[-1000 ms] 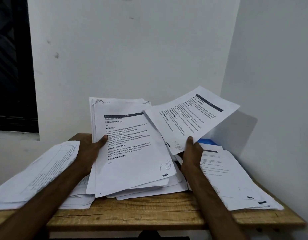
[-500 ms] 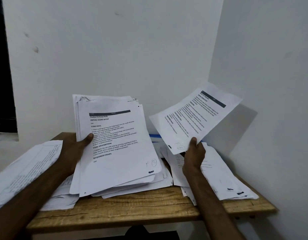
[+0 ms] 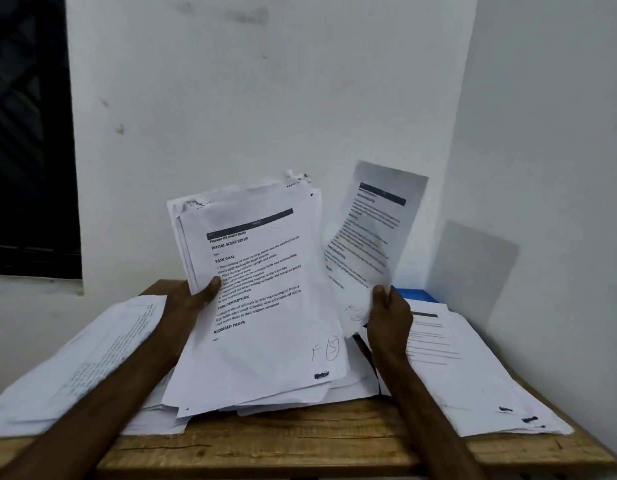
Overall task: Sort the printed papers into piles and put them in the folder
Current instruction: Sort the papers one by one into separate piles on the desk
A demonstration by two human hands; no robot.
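Note:
My left hand point(image 3: 189, 303) grips the left edge of a thick stack of printed papers point(image 3: 258, 306), tilted up with its lower edge on the wooden table point(image 3: 300, 445). The top sheet shows headings and a handwritten mark near its lower right corner. My right hand point(image 3: 386, 320) pinches the bottom of a single printed sheet point(image 3: 373, 230), held nearly upright just right of the stack. A pile of papers point(image 3: 473, 368) lies on the table's right side, another pile point(image 3: 85, 368) on the left. A blue folder point(image 3: 418, 294) peeks out behind the right pile.
White walls close in behind and on the right, forming a corner at the table's far right. A dark window point(image 3: 26, 133) is at the upper left. A bare strip of wood runs along the table's front edge.
My right hand has swung the single sheet from a tilted-right pose to nearly upright and closer to the stack. The stack in my left hand is raised a little steeper.

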